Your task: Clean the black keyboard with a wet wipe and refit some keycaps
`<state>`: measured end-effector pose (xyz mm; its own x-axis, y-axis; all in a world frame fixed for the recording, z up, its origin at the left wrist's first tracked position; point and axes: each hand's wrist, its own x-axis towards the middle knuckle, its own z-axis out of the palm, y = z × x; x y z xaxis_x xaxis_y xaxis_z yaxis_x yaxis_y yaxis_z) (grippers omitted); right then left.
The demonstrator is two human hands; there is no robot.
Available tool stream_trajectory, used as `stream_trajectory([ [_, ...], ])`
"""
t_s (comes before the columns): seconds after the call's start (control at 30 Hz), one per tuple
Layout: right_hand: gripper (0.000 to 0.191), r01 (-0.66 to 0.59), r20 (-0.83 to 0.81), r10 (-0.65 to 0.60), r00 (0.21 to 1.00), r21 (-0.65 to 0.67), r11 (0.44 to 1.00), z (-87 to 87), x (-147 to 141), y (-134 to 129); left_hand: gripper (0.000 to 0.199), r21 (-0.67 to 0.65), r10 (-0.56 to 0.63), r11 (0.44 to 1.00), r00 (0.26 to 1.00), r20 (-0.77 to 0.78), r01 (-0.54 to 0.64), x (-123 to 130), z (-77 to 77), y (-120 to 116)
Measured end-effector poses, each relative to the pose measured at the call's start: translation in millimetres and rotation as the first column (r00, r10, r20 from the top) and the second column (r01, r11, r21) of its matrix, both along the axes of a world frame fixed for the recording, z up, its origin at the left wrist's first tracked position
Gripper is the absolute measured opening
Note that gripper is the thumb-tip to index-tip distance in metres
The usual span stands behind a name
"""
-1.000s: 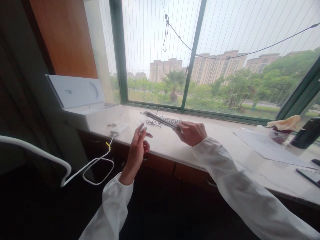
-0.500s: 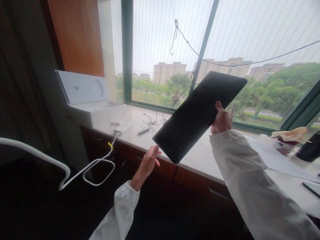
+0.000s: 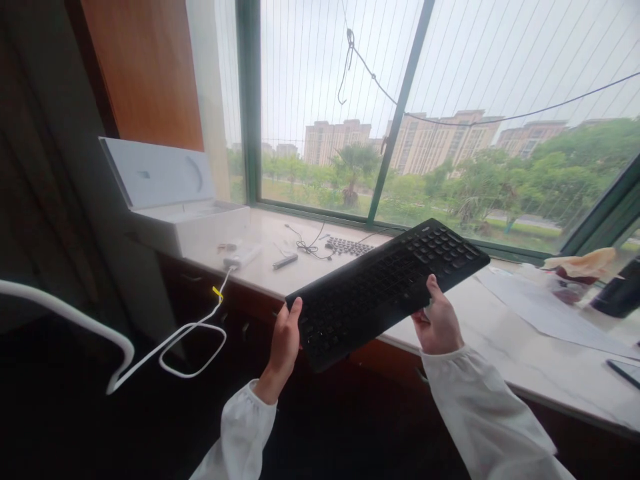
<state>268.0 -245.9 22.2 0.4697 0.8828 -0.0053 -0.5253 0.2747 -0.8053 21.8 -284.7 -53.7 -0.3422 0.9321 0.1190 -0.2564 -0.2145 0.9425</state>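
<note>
A black keyboard [image 3: 390, 287] is held up in front of the counter, keys facing me, its right end tilted higher. My left hand [image 3: 287, 337] grips its lower left end with the thumb on top. On the near long edge, toward the right, my right hand [image 3: 439, 319] holds it, thumb over the front. Behind the keyboard, loose keycaps [image 3: 347, 247] lie in rows on the counter beside a thin black cable [image 3: 311, 249]. A small dark tool [image 3: 285, 262] rests to the left of the cable.
An open white box [image 3: 200, 227] stands at the counter's left end, near a white power strip [image 3: 243, 257] with a looping white cord [image 3: 193, 327]. White paper [image 3: 540, 310], a phone [image 3: 624, 372] and a dark cylindrical object [image 3: 620, 290] lie right on the counter [image 3: 510, 333].
The keyboard has come down and levelled somewhat, its keys now clearly visible. My left hand has closed on its left end; my right hand has lowered with it. Keycaps behind are uncovered.
</note>
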Motion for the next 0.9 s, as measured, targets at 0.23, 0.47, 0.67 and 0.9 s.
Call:
stream_trajectory([
  [0.23, 0.037, -0.051, 0.158, 0.1, 0.982, -0.291, 0.955, -26.9, 21, -29, 0.044, -0.011, -0.041, 0.999, 0.993, 0.106, 0.042, 1, -12.0, 4],
  [0.47, 0.039, -0.136, 0.177, 0.208, 0.962, -0.347, 0.928, -28.2, 46, -32, 0.037, -0.081, -0.086, 0.991, 0.973, 0.215, 0.105, -13, -4.3, 11],
  [0.67, 0.017, 0.135, 0.257, -0.063, 0.964, -0.271, 0.953, -25.6, 108, -14, 0.03, -0.112, -0.277, 0.947, 0.941, 0.196, 0.302, -33, 12.7, 49],
  [0.9, 0.026, 0.04, 0.607, 0.31, 0.732, -0.493, 0.869, -36.5, 170, 10, 0.028, -0.205, -0.437, 0.889, 0.893, -0.108, 0.41, -38, 37.4, 104],
])
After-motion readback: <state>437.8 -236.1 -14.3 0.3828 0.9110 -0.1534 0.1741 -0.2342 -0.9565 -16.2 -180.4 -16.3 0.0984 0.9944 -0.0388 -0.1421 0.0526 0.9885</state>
